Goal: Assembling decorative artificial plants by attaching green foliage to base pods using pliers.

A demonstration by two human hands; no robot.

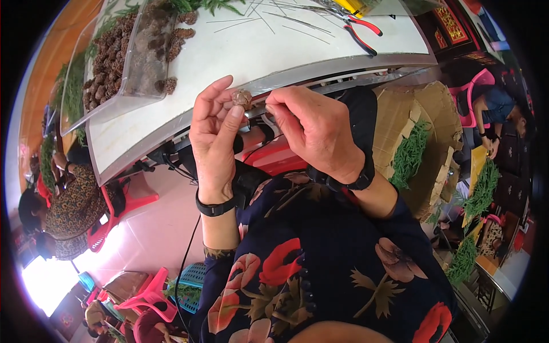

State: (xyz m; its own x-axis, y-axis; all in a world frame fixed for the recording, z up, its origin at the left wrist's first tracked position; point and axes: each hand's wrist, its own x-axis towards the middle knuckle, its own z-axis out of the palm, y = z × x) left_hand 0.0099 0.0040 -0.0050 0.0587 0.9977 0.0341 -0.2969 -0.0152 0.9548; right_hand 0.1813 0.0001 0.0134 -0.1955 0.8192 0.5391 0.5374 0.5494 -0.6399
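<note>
Between the thumb and fingers of my left hand [214, 131] is a small brown pine cone [242, 98], held up near the table's front edge. My right hand [320, 127] is just to its right, with thumb and forefinger pinched together. Whatever those fingertips grip, if anything, is too thin to make out. A clear plastic bin [123, 94] full of pine cones stands at the left of the white table [229, 57], and a few loose cones [174, 48] lie along its right side.
Thin wires [280, 17] are scattered at the far side of the table. Pliers with red and black handles [363, 35] lie at the far right. A cardboard box [440, 114] holding green artificial sprigs [410, 154] is at my right. Other people sit on both sides.
</note>
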